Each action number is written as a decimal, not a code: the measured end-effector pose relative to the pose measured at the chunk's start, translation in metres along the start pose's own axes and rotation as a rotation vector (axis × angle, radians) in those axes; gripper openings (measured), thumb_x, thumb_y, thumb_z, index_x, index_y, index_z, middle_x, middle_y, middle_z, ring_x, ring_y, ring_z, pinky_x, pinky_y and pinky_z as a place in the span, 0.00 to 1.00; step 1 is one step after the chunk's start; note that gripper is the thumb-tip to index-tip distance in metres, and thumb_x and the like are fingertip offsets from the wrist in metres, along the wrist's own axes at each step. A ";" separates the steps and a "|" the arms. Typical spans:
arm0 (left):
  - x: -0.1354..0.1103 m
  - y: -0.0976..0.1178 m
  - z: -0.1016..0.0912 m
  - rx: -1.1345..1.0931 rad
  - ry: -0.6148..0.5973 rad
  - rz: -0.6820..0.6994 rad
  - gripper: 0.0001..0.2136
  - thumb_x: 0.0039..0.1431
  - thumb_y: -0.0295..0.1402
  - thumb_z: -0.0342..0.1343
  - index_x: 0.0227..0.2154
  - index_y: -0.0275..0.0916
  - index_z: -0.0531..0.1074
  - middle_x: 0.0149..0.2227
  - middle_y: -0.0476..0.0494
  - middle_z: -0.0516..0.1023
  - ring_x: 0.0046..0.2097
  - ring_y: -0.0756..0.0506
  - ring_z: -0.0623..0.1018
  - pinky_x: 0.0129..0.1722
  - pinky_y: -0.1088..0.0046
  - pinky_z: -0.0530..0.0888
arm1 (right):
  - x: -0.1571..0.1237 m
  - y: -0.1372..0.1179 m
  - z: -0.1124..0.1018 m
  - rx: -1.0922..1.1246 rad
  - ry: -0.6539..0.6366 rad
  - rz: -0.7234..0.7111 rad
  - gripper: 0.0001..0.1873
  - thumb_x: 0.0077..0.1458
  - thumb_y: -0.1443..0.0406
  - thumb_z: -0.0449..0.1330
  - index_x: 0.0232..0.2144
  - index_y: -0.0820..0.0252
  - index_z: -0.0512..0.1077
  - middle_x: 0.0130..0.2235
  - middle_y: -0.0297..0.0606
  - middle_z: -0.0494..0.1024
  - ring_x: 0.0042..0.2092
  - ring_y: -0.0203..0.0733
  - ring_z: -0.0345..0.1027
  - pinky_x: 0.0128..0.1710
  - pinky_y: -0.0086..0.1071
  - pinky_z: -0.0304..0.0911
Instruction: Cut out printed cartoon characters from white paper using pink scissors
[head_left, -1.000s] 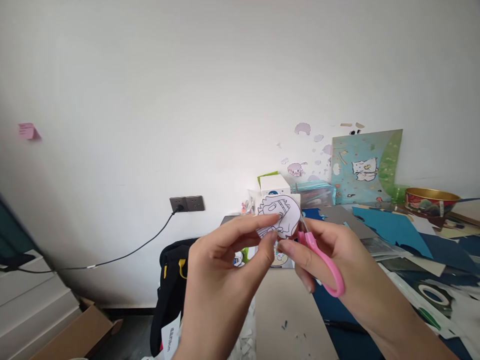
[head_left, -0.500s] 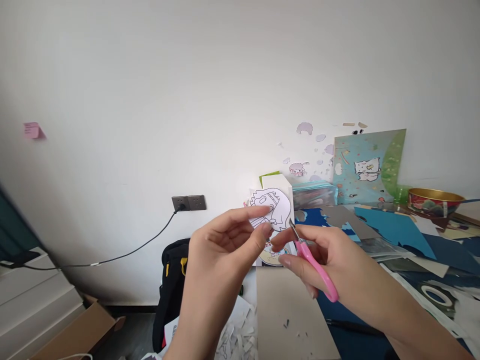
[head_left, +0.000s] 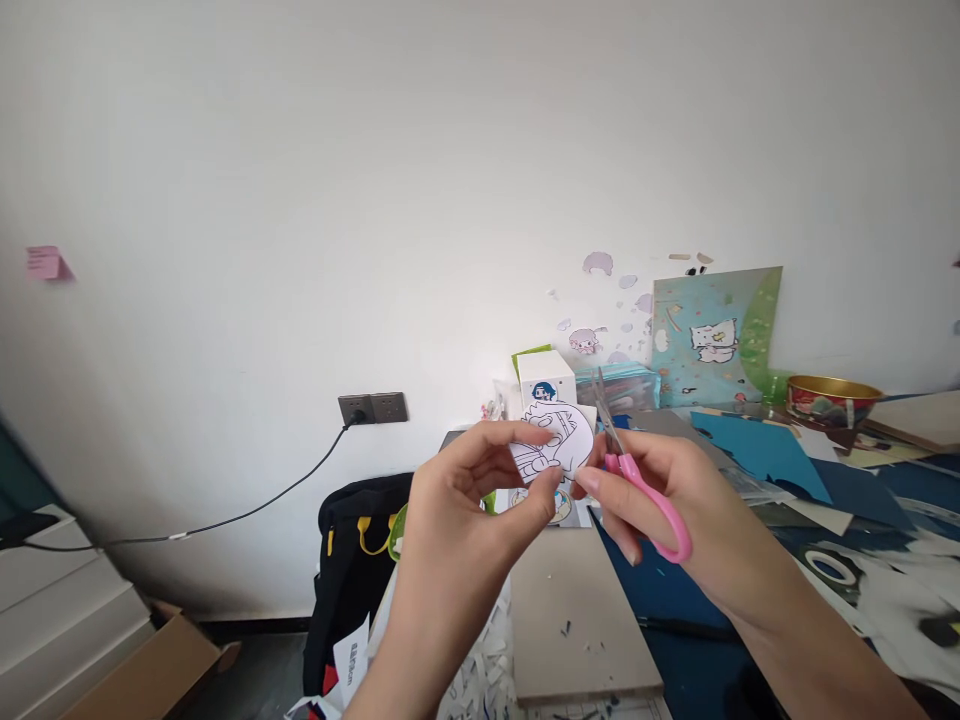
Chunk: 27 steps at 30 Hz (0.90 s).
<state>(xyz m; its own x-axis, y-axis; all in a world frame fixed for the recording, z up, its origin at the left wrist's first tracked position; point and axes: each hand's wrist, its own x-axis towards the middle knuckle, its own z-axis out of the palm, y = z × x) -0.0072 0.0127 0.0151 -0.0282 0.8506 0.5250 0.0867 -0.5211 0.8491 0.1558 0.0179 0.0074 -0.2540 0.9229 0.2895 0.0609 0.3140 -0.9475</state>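
My left hand [head_left: 469, 500] pinches a small white paper cutout [head_left: 559, 440] with a black line drawing of a cartoon figure, held up in front of me. My right hand [head_left: 664, 495] grips pink-handled scissors [head_left: 637, 480]. Their metal blades point up along the right edge of the cutout. Both hands hover above the near left end of a cluttered desk.
A grey card sheet [head_left: 577, 610] lies below my hands, with paper scraps [head_left: 484, 680] at its left. Blue paper [head_left: 757, 450], a tape roll [head_left: 829, 567] and a gold bowl [head_left: 832, 398] cover the desk to the right. A black bag [head_left: 352, 570] and a cardboard box [head_left: 150, 670] sit on the floor.
The cutout has turned and dropped slightly in my left fingers. The scissors have swung from pointing up-left below the paper to upright at its right edge.
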 end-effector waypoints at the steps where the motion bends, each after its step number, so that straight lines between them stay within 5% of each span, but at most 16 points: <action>1: -0.001 0.002 0.001 -0.025 -0.005 -0.010 0.09 0.48 0.24 0.65 0.33 0.41 0.77 0.32 0.50 0.81 0.31 0.51 0.77 0.32 0.78 0.75 | -0.001 0.000 0.000 0.004 0.000 -0.007 0.13 0.60 0.62 0.59 0.25 0.58 0.66 0.15 0.22 0.63 0.19 0.30 0.54 0.22 0.26 0.54; 6: 0.002 0.004 0.000 -0.176 -0.153 -0.166 0.26 0.46 0.25 0.65 0.49 0.42 0.66 0.31 0.51 0.79 0.31 0.50 0.76 0.32 0.75 0.73 | -0.005 -0.002 -0.001 -0.009 -0.018 -0.028 0.12 0.58 0.63 0.59 0.24 0.58 0.65 0.15 0.23 0.65 0.19 0.31 0.56 0.23 0.28 0.55; 11: -0.011 -0.022 -0.006 -0.149 -0.322 -0.392 0.07 0.48 0.29 0.66 0.30 0.35 0.76 0.24 0.50 0.77 0.28 0.50 0.74 0.31 0.76 0.69 | -0.011 0.013 -0.002 -0.033 -0.082 0.040 0.11 0.55 0.63 0.64 0.24 0.59 0.68 0.17 0.24 0.66 0.19 0.31 0.58 0.24 0.28 0.56; 14: -0.032 -0.047 -0.008 -0.176 -0.314 -0.519 0.07 0.49 0.31 0.66 0.23 0.35 0.76 0.24 0.47 0.78 0.29 0.49 0.75 0.34 0.74 0.71 | -0.013 0.042 -0.008 -0.034 -0.133 0.114 0.11 0.52 0.61 0.66 0.26 0.60 0.69 0.21 0.25 0.67 0.21 0.31 0.61 0.25 0.29 0.58; 20: -0.061 -0.091 -0.003 -0.246 -0.262 -0.721 0.07 0.52 0.32 0.63 0.24 0.34 0.77 0.26 0.45 0.78 0.29 0.48 0.76 0.36 0.71 0.77 | -0.015 0.102 -0.030 -0.094 -0.319 0.338 0.20 0.44 0.60 0.72 0.38 0.65 0.75 0.32 0.33 0.74 0.31 0.39 0.70 0.34 0.33 0.64; 27: -0.072 -0.109 0.002 -0.275 -0.248 -0.830 0.07 0.54 0.34 0.63 0.28 0.35 0.75 0.24 0.48 0.79 0.27 0.47 0.79 0.31 0.71 0.78 | -0.027 0.128 -0.037 -0.006 -0.412 0.425 0.17 0.53 0.63 0.64 0.44 0.61 0.68 0.42 0.41 0.76 0.37 0.39 0.70 0.35 0.32 0.65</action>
<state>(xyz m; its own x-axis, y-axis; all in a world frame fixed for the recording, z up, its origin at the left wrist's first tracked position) -0.0124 0.0082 -0.1150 0.2422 0.9341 -0.2624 -0.1073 0.2946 0.9496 0.2064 0.0414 -0.1168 -0.5595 0.8059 -0.1933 0.2448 -0.0622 -0.9676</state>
